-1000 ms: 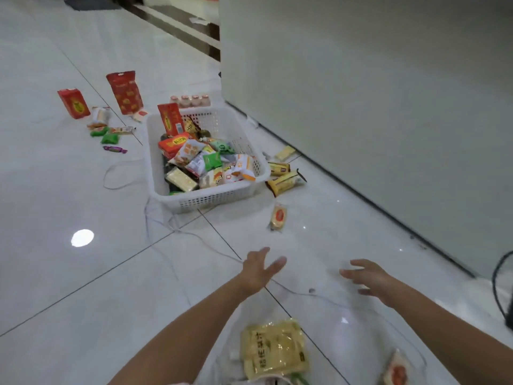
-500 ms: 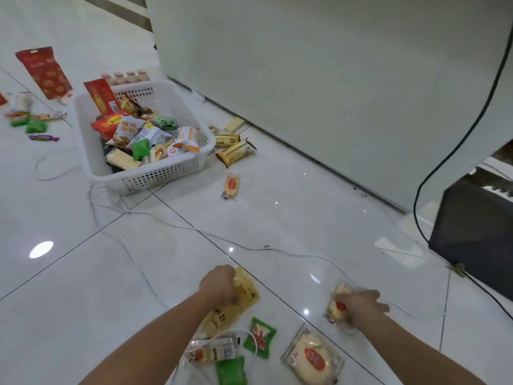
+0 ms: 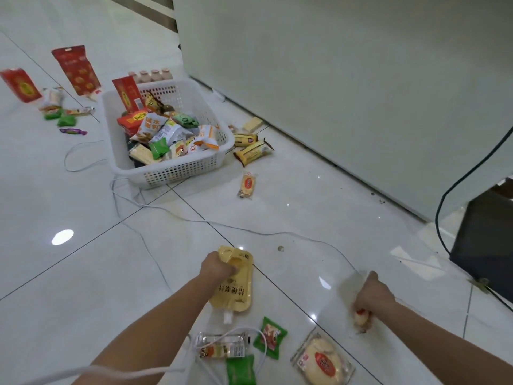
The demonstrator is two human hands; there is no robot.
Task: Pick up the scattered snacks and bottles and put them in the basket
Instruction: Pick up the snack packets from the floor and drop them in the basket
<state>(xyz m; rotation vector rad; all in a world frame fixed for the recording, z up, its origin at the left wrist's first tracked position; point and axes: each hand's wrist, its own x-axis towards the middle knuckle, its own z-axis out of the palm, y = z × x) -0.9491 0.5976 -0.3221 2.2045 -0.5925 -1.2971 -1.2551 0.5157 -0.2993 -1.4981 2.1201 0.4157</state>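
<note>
Two hands grip snacks: left [image 3: 218, 269] a Chinese-lettered yellow pouch [image 3: 233, 284]

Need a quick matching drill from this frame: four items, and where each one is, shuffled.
Items:
1. yellow pouch
2. round bun pack
3. bottles
4. purple candy

Places:
A. behind the basket
B. floor, left of the basket
C. in the left hand
D. floor, near the right arm

Pairs: 1-C, 2-D, 3-A, 4-B
</note>
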